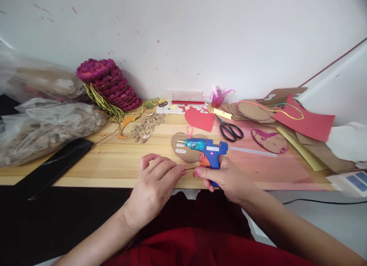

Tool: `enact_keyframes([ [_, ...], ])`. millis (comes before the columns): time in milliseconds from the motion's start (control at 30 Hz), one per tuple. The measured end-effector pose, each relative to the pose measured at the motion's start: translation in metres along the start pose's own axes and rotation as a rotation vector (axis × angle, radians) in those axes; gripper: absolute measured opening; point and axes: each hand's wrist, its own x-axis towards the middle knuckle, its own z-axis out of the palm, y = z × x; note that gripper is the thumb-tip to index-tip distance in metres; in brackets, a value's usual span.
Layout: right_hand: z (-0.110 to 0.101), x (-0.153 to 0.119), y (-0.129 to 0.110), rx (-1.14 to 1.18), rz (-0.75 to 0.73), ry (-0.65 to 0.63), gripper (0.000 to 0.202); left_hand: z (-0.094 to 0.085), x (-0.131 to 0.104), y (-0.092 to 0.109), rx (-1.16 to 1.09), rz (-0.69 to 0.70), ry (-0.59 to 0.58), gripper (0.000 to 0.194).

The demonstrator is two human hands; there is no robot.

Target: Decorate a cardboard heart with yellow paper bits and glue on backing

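Observation:
My right hand (229, 180) is wrapped round the handle of a blue glue gun (213, 155), whose nozzle points left and whose clear glue stick (252, 151) sticks out to the right. Just left of it, my left hand (157, 181) has its fingers pressed together near the table's front edge. Something thin and dark runs between the fingertips of both hands; what it is cannot be made out. Behind the gun lies a heart-shaped cardboard piece (177, 142) with pale strips on it and a pink loop (189, 131) at its top.
Peanuts (147, 125) lie behind my left hand. Black scissors (231, 131), a red paper heart (200, 119) and cardboard pieces (254, 110) are farther back. A purple stack (111, 84) and a plastic bag of peanuts (51, 124) stand left; red paper (308, 120) lies right.

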Motion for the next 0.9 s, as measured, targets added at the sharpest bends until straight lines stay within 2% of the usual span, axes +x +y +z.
enact_keyframes([
  [233, -0.014, 0.019, -0.005, -0.088, -0.115, 0.044, 0.024, 0.007, -0.005, 0.002, -0.049, -0.023, -0.033, 0.022],
  [433, -0.015, 0.029, -0.005, -0.282, -0.196, 0.118, 0.017, 0.013, -0.008, 0.001, -0.067, -0.013, -0.048, 0.022],
  [667, -0.014, 0.037, -0.013, -0.411, -0.203, 0.158, 0.018, 0.018, -0.007, 0.001, -0.066, -0.054, -0.063, 0.007],
  [900, -0.017, 0.06, -0.019, -0.555, -0.268, 0.186, 0.015, 0.028, -0.007, -0.003, -0.048, -0.044, -0.145, 0.015],
])
